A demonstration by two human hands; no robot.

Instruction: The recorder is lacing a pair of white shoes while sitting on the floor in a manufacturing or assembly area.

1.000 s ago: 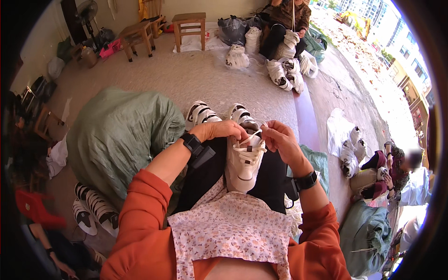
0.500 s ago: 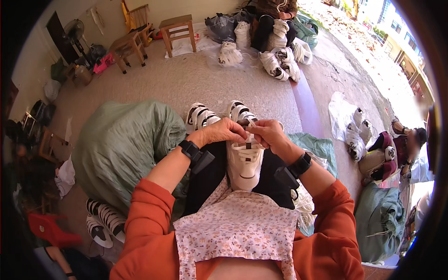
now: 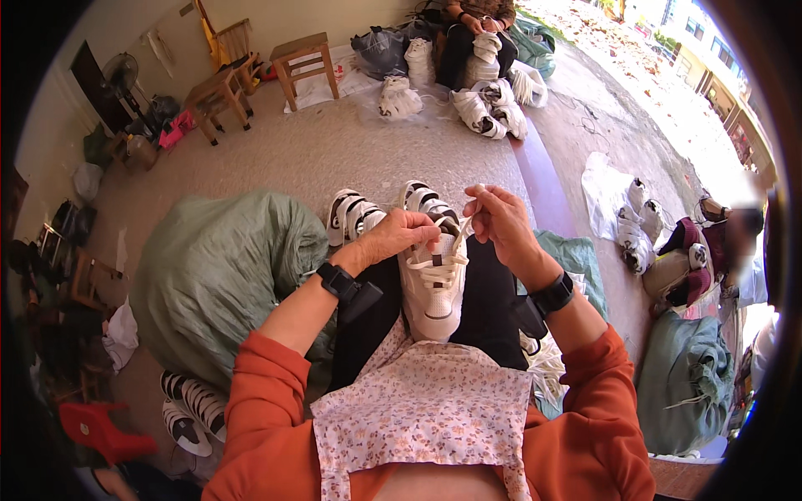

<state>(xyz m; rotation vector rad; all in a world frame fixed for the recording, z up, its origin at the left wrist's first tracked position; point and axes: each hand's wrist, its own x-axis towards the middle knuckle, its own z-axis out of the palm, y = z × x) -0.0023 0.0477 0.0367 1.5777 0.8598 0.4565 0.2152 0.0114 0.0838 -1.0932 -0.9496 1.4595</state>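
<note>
A white sneaker (image 3: 434, 292) rests on my lap with its toe toward me. Off-white shoelace (image 3: 443, 272) crosses its front through the eyelets. My left hand (image 3: 399, 235) is closed in a pinch at the left edge of the shoe's opening; its fingertips partly cover the spot. Above the right side of the shoe, my right hand (image 3: 503, 224) pinches the lace, and a stretch of it runs down to the eyelets. Just beyond stand two striped black-and-white shoes, a left one (image 3: 351, 215) and a right one (image 3: 422, 199).
A large green sack (image 3: 230, 280) bulges at my left, with more striped shoes (image 3: 196, 409) beside it. White laces (image 3: 547, 371) lie by my right leg. Wooden stools (image 3: 302, 65) stand at the back. Another person's hands (image 3: 483, 23) work among white shoes; someone else sits at right.
My right hand has moved up and right, away from my left hand, drawing lace out from the shoe. My left hand stays at the opening. The view has shifted slightly.
</note>
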